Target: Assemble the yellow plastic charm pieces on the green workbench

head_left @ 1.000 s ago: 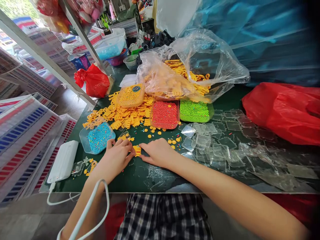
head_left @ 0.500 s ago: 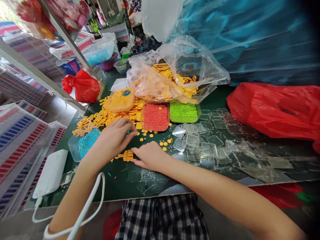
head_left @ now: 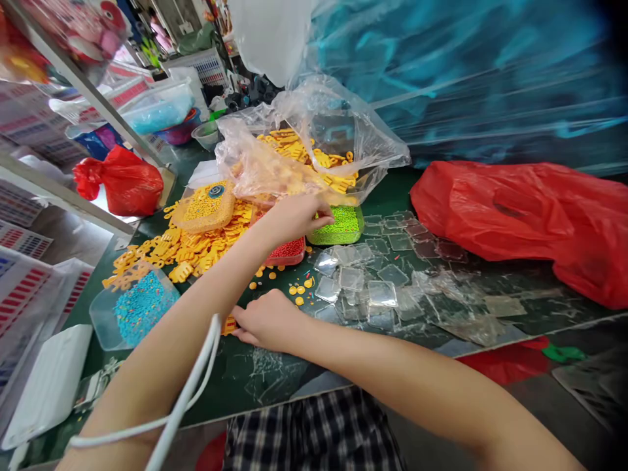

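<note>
My left hand (head_left: 299, 217) is stretched over the red beads (head_left: 289, 252) to the box of green beads (head_left: 343, 222). Its fingers are bent together at the near left edge of the green beads, and whatever is between them is too small to see. With thumb and fingertips, my right hand (head_left: 269, 320) grips the end of a yellow plastic piece (head_left: 229, 325) lying on the table. My left forearm covers the rest of that piece. Small yellow discs (head_left: 298, 289) lie just beyond my right hand.
Blue beads (head_left: 144, 307) and yellow beads (head_left: 209, 203) sit in boxes on the left, beside a heap of yellow plastic pieces (head_left: 189, 252). Clear square plates (head_left: 350, 278) and a red bag (head_left: 510, 216) lie right. A white cable (head_left: 189, 396) loops round my left wrist.
My left hand has moved right and away from me, from above the yellow pieces to the green beads. My right hand keeps its grip on the yellow piece. The view has shifted right.
</note>
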A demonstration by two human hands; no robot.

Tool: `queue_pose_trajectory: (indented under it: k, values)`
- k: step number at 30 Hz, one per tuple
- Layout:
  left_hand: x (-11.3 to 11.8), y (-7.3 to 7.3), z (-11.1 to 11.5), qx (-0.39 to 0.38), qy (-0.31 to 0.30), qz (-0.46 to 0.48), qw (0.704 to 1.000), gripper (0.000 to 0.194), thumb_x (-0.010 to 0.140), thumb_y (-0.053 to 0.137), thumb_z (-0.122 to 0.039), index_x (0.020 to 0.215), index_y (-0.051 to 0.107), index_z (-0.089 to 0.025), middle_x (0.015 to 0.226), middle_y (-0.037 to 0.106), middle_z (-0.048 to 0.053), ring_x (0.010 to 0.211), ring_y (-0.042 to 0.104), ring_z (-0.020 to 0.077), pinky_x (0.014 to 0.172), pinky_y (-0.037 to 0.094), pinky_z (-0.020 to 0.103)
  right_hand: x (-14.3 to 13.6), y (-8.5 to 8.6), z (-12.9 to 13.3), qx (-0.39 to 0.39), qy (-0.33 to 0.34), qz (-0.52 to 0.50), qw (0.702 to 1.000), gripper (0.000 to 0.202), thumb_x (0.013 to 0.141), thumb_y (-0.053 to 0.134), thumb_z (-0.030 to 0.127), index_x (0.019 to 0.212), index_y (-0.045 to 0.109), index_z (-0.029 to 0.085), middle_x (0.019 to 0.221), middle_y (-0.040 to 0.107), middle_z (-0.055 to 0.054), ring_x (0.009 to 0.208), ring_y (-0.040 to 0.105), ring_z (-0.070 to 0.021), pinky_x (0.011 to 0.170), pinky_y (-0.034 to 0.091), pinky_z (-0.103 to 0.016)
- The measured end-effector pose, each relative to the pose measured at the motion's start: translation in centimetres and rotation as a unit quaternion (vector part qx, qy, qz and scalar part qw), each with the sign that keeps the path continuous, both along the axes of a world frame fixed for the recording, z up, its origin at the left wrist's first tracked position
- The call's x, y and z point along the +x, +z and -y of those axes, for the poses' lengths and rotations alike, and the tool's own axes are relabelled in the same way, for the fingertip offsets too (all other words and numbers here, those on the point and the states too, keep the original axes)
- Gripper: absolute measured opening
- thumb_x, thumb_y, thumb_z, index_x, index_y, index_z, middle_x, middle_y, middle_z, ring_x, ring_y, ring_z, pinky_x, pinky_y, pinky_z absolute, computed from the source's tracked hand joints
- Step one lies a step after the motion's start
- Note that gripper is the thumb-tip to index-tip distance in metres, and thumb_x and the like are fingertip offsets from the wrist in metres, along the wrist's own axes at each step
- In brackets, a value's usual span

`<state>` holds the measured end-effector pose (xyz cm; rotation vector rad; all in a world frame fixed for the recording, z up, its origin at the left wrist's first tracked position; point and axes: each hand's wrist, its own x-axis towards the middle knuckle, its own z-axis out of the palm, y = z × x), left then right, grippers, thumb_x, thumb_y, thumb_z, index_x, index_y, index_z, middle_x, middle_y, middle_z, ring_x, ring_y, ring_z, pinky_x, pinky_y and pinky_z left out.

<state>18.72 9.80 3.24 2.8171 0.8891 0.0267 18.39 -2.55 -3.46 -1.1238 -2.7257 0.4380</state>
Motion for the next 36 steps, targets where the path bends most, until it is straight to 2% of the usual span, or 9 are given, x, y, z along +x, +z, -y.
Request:
queue_pose_trajectory:
  k: [4, 9, 14, 20, 23, 27, 31, 33, 36]
  values:
    - [2.9, -1.3, -1.5, -0.031, -0.029, -0.072, 0.996, 0.024, 0.082, 0.067, -0.03, 0.102, 0.073, -0.018, 0.099, 0.073, 0.006, 0.087, 0.065, 0.0202, 0.075, 0.043, 0.028, 0.2, 0.2, 0.0, -0.005, 0.011, 0.002, 1.0, 0.031, 0.096, 0.048, 0.038, 0.109, 0.061, 0.013, 0.086, 0.074, -0.008, 0.079, 0.07, -0.0201, 0.058, 0.039, -0.029]
    - [4.0, -1.8, -2.3, -0.033, -0.055, -0.137, 0.988, 0.029, 0.075, 0.073, -0.034, 0.101, 0.074, -0.021, 0.097, 0.074, 0.004, 0.084, 0.064, 0.0199, 0.067, 0.04, 0.026, 0.4, 0.3, -0.1, -0.006, 0.023, -0.007, 1.0, 0.029, 0.096, 0.048, 0.035, 0.11, 0.06, 0.012, 0.086, 0.074, -0.007, 0.079, 0.069, -0.0192, 0.059, 0.039, -0.029]
    - [4.2, -2.2, -2.2, -0.05, -0.078, -0.125, 0.988, 0.02, 0.078, 0.067, -0.028, 0.095, 0.076, -0.02, 0.092, 0.075, 0.004, 0.078, 0.063, 0.0179, 0.068, 0.039, 0.026, 0.1, -0.2, -0.2, -0.006, 0.028, -0.003, 1.0, 0.028, 0.097, 0.044, 0.033, 0.107, 0.06, 0.012, 0.084, 0.073, -0.008, 0.078, 0.069, -0.0201, 0.058, 0.037, -0.029]
    - [3.9, -2.9, -2.3, -0.045, -0.061, -0.098, 0.992, 0.016, 0.081, 0.065, -0.027, 0.091, 0.076, -0.02, 0.09, 0.074, 0.004, 0.079, 0.063, 0.0182, 0.07, 0.039, 0.026, 0.0, -0.7, -0.2, 0.011, 0.026, -0.016, 0.999, 0.027, 0.096, 0.046, 0.035, 0.099, 0.063, 0.014, 0.084, 0.073, -0.007, 0.079, 0.068, -0.0207, 0.058, 0.037, -0.028]
    - [3.3, -2.3, -1.9, -0.021, -0.034, -0.066, 0.997, 0.016, 0.084, 0.064, -0.029, 0.091, 0.075, -0.02, 0.093, 0.074, 0.004, 0.085, 0.064, 0.0193, 0.072, 0.04, 0.027, 0.2, -0.5, -0.2, 0.006, 0.034, -0.011, 0.999, 0.03, 0.097, 0.045, 0.037, 0.097, 0.064, 0.014, 0.092, 0.073, -0.008, 0.084, 0.068, -0.0219, 0.059, 0.038, -0.029]
    - [0.1, -0.1, 1.3, -0.001, 0.004, 0.086, 0.996, 0.02, 0.09, 0.059, -0.032, 0.093, 0.073, -0.018, 0.095, 0.073, 0.005, 0.088, 0.063, 0.0183, 0.078, 0.043, 0.028, 0.3, 0.0, 0.0, -0.003, 0.026, 0.003, 1.0, 0.03, 0.097, 0.045, 0.036, 0.099, 0.065, 0.014, 0.095, 0.073, -0.009, 0.085, 0.069, -0.0228, 0.061, 0.039, -0.03]
    - [-6.4, 1.1, 7.0, 0.018, 0.095, 0.236, 0.967, 0.024, 0.092, 0.055, -0.037, 0.09, 0.072, -0.02, 0.092, 0.073, 0.004, 0.086, 0.063, 0.0168, 0.08, 0.047, 0.029, 0.2, 0.4, 0.3, 0.004, 0.002, 0.019, 1.0, 0.032, 0.096, 0.049, 0.04, 0.105, 0.062, 0.012, 0.087, 0.073, -0.011, 0.081, 0.069, -0.0237, 0.06, 0.038, -0.029]
    - [-10.2, 0.4, 9.8, 0.022, 0.182, 0.275, 0.944, 0.027, 0.092, 0.054, -0.041, 0.086, 0.071, -0.021, 0.09, 0.073, 0.004, 0.084, 0.064, 0.0176, 0.079, 0.049, 0.03, 0.2, 0.5, 0.3, 0.018, 0.002, 0.025, 1.0, 0.036, 0.096, 0.048, 0.043, 0.11, 0.061, 0.012, 0.086, 0.073, -0.012, 0.081, 0.069, -0.0236, 0.06, 0.037, -0.029]
    - [-15.6, -2.3, 12.9, -0.017, 0.285, 0.254, 0.924, 0.028, 0.09, 0.054, -0.042, 0.082, 0.071, -0.021, 0.089, 0.073, 0.005, 0.085, 0.065, 0.0198, 0.08, 0.051, 0.033, 0.4, 0.7, 0.0, 0.037, 0.013, 0.021, 0.999, 0.037, 0.096, 0.049, 0.046, 0.109, 0.063, 0.015, 0.085, 0.073, -0.01, 0.079, 0.068, -0.0213, 0.058, 0.034, -0.027]
